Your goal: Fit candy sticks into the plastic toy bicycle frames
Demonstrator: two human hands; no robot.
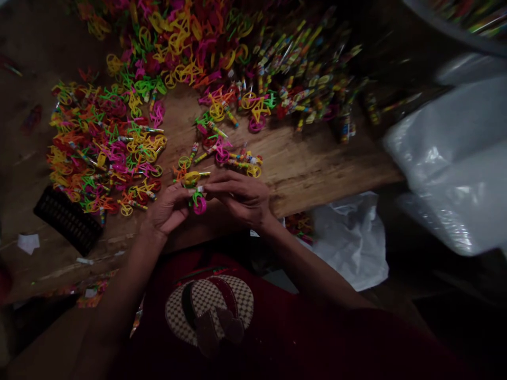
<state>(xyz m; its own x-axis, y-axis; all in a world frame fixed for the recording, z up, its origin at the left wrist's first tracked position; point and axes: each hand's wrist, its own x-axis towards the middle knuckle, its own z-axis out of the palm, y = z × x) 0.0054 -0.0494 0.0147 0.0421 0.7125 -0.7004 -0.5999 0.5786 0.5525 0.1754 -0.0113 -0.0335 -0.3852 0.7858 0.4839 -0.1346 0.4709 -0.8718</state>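
"What's on the left?"

"A black slotted object on the table, touching a heap of colourful plastic toys."

"And the hands?"

"Close together at the near edge. The left hand pinches a green-and-pink toy – it sits between the two."

"Is the right one gripping it?"

"The right hand has its fingertips at a small white bit on the toy – I can't tell whether they're clamped."

"Farther right?"

"Striped tubes heaped on the far side, then a clear plastic bag."
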